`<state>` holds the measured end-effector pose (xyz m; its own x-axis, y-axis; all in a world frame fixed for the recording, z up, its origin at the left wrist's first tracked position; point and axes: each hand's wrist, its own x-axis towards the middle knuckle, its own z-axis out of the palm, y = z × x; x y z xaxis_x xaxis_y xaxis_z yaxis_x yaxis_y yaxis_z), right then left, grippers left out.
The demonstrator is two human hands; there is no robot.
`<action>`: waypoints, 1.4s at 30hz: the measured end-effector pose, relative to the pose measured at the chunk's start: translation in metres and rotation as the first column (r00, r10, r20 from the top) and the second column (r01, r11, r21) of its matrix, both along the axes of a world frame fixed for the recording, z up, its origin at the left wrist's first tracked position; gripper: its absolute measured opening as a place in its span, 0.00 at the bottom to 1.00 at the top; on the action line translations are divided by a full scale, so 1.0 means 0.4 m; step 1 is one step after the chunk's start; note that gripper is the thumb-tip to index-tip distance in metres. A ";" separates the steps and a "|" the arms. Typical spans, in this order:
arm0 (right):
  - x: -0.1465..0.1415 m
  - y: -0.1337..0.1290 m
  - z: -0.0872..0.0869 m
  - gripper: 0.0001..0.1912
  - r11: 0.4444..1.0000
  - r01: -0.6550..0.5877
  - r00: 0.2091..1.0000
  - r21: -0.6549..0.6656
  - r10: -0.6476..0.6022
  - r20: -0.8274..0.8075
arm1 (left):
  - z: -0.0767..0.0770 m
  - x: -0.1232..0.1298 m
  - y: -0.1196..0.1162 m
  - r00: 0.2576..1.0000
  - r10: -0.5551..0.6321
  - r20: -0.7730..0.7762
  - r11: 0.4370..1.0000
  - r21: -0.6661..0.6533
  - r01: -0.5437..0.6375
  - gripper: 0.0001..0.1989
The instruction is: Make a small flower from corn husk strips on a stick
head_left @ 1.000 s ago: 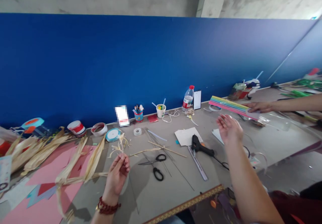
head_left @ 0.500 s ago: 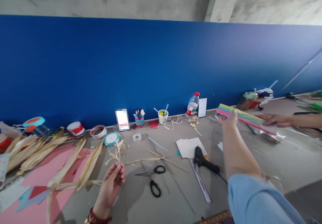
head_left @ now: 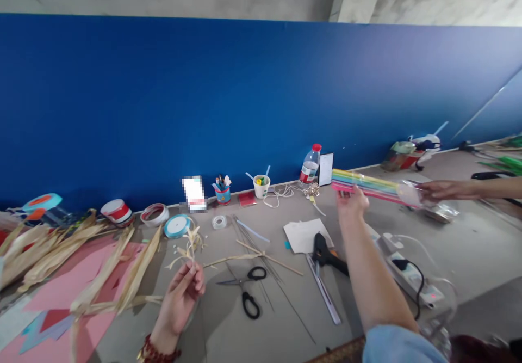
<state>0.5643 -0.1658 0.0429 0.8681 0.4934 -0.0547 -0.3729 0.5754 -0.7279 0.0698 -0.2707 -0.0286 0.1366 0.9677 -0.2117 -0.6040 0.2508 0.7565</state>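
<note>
My left hand (head_left: 183,288) pinches a small tuft of curled, pale corn-husk strips (head_left: 192,244) above the table. Stretched out to the right, my right hand (head_left: 353,202) is closed on a long pack of rainbow-coloured paper strips (head_left: 373,185). The pack's far end, in clear plastic, meets another person's hand (head_left: 438,189) coming in from the right. Between my hands lie black-handled scissors (head_left: 249,292), thin wires (head_left: 296,309) and a stick wrapped with husk (head_left: 281,265). A black glue gun (head_left: 322,250) rests on white paper (head_left: 302,231), near my right forearm.
Dried corn husks (head_left: 61,248) and pink paper (head_left: 71,276) cover the left side. Along the blue partition (head_left: 244,96) stand a pen cup (head_left: 222,195), a white cup (head_left: 261,189), a bottle (head_left: 310,167) and a phone (head_left: 325,169). A power strip (head_left: 416,284) with cables lies right of my forearm.
My right hand has moved left with the pack of paper strips, and the other person's hand still touches its end. The power strip has come into view. My left hand keeps its pinch.
</note>
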 end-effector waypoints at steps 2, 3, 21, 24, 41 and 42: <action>-0.082 -0.043 -0.009 0.07 1.000 -0.026 0.999 0.016 0.027 -0.018 | 0.020 -0.002 -0.005 1.000 -0.008 -0.010 1.000 0.019 0.009 0.12; -0.126 -0.071 -0.009 0.08 0.998 -0.059 0.998 0.026 0.059 -0.013 | 0.033 -0.003 -0.008 1.000 -0.012 -0.017 0.999 0.033 0.013 0.11; -0.538 -0.380 0.089 0.13 0.771 -0.561 0.600 -0.301 0.630 0.493 | 0.271 0.150 0.051 0.951 -0.310 0.003 0.878 0.384 0.285 0.05; -0.562 -0.365 0.098 0.14 0.695 -0.628 0.508 -0.349 0.706 0.493 | 0.287 0.162 0.063 0.940 -0.341 0.004 0.844 0.441 0.305 0.06; -0.495 -0.387 0.050 0.16 0.758 -0.583 0.707 -0.294 0.651 0.276 | 0.261 0.213 0.049 0.896 -0.441 -0.045 0.788 0.458 0.411 0.08; -0.479 -0.395 0.042 0.16 0.784 -0.552 0.734 -0.285 0.619 0.281 | 0.253 0.221 0.045 0.890 -0.451 -0.063 0.793 0.430 0.432 0.08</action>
